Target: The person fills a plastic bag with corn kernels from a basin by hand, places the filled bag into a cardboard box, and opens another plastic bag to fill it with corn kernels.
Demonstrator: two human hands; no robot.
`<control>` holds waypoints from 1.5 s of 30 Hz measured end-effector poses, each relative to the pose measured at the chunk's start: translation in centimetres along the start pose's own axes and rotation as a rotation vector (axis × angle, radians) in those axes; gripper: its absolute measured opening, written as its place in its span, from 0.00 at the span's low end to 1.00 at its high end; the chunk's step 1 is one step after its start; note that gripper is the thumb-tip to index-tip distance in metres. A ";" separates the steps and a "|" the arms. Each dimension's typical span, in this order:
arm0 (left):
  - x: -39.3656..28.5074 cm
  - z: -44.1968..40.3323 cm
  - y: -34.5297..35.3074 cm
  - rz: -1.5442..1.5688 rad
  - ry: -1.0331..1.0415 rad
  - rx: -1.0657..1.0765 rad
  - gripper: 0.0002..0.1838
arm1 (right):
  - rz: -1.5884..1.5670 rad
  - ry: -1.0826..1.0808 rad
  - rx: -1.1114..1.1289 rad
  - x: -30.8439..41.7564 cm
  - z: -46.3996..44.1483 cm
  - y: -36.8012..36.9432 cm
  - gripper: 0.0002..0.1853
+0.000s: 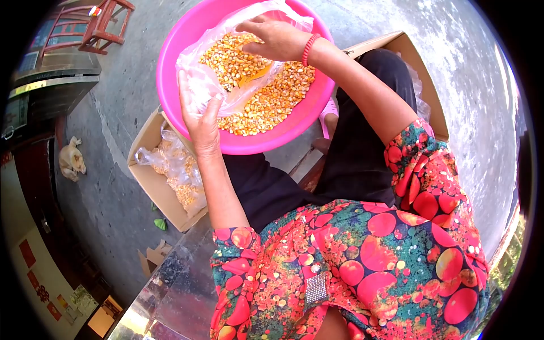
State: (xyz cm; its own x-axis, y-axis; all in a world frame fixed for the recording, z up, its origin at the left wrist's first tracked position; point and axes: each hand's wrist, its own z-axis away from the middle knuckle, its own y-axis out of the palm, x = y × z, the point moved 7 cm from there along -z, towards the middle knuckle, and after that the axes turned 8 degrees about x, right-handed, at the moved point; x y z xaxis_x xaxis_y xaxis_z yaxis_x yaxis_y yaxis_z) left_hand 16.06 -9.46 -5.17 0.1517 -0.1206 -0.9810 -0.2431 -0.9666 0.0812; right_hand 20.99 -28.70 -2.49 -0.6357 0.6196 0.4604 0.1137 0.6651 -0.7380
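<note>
A large pink basin (320, 102) holds loose yellow corn kernels (263, 110) and a clear plastic bag (198, 90) with more kernels (229, 59) inside its open mouth. At the bag's left side, my left hand (201, 122) holds the plastic, thumb raised and fingers partly behind it. My right hand (272, 39), with a red beaded band at the wrist, is over the upper part of the bag, fingers apart and nothing visible in them. Something flat and yellow (255, 76) shows at the bag's lower edge.
An open cardboard box (144, 175) with bagged kernels (184, 190) stands left of my legs. Another cardboard box (433, 102) is at the right. A red wooden chair (102, 28) stands at the upper left, and a pale dog (72, 160) lies on the concrete floor (107, 215).
</note>
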 end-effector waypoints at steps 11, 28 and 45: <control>-0.1 0.0 0.2 0.024 -0.006 -0.007 0.44 | -0.068 0.034 0.940 4.2 8.0 15.2 0.13; -0.2 0.1 0.1 0.004 -0.005 -0.018 0.44 | -0.051 0.056 1.229 5.3 6.7 10.5 0.11; -0.1 0.0 0.1 0.014 -0.013 -0.010 0.44 | -0.459 0.301 0.995 3.9 2.3 3.3 0.10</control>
State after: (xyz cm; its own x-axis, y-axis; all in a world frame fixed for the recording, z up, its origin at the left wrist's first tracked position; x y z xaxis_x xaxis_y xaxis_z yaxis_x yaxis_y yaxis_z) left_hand 15.97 -9.58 -5.08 0.1358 -0.1315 -0.9820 -0.2355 -0.9670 0.0969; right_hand 17.12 -25.05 -4.30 -0.2363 0.5673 0.7889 -0.8249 0.3119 -0.4714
